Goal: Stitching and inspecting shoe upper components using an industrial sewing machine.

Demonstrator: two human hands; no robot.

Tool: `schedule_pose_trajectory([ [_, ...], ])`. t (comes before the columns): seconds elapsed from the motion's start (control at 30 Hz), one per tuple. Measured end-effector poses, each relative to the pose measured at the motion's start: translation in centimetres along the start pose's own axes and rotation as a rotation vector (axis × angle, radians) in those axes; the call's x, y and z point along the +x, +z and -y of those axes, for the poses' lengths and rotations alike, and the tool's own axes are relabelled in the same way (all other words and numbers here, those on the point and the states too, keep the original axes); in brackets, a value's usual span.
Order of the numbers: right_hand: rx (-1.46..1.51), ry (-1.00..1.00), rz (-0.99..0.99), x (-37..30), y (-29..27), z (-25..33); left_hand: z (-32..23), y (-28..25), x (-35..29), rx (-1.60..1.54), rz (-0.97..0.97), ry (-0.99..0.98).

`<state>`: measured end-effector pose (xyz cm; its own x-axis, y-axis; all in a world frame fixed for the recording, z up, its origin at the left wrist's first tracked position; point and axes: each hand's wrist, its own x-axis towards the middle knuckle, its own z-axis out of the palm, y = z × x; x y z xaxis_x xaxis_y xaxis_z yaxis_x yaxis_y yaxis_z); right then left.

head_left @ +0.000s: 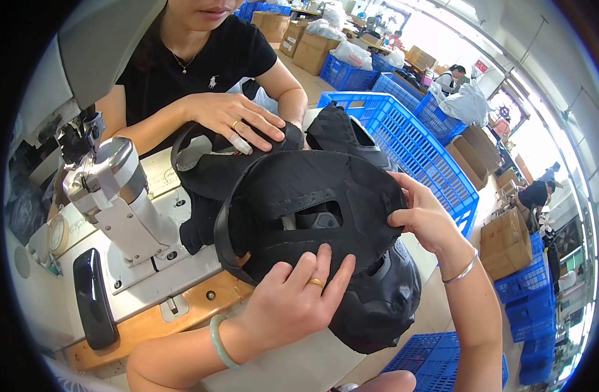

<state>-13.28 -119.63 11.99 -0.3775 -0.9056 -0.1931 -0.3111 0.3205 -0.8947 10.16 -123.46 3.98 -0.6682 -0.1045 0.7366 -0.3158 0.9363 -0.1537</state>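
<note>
A black, rounded fabric piece (pixel 371 189) is tilted toward me, cap-like, with a rectangular opening through its middle and a stiff curved rim at its left. My right hand (pixel 423 212) pinches its right edge, thumb on the near face and fingers behind. Two stretched fingers of my left hand (pixel 299 297) rest on its lower face, below the opening; the other fingers are partly bent. More black fabric pieces (pixel 381 304) lie beneath and behind it. Across from me, a co-worker's hand (pixel 244 124) with a taped finger rests on another black piece (pixel 231 173).
A post-type sewing machine (pixel 123 202) stands at the left on a white table with a wooden edge (pixel 214 294). A glossy black oblong object (pixel 96 297) lies in front of it. Blue crates (pixel 437 166) stand beyond the table's right side, with cardboard boxes (pixel 505 242) further right.
</note>
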Motion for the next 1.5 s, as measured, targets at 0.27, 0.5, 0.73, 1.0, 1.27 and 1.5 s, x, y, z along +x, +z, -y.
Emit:
schedule_pose_trajectory([
  [0.27, -0.014, -0.048, 0.001, 0.0, 0.4, 0.0, -0.1, 0.2, -0.2, -0.01, 0.006, 0.009],
  [0.5, -0.046, -0.135, -0.053, 0.3, 0.8, -0.5, -0.1, 0.3, -0.2, -0.01, 0.003, 0.014],
  [0.73, -0.096, -0.13, -0.066, 0.3, 0.9, -0.3, -0.2, 0.4, -0.2, -0.02, 0.005, 0.009],
  [1.0, -0.071, -0.087, -0.067, -0.1, 1.0, 0.0, -0.3, -0.1, -0.2, -0.025, 0.025, 0.035],
  [1.27, -0.091, -0.131, -0.078, 0.5, 0.9, -0.6, 0.0, 0.2, -0.3, -0.039, 0.022, 0.026],
  [1.5, -0.014, -0.066, -0.057, 0.0, 1.0, -0.1, -0.1, 0.2, -0.3, -0.035, 0.009, 0.027],
])
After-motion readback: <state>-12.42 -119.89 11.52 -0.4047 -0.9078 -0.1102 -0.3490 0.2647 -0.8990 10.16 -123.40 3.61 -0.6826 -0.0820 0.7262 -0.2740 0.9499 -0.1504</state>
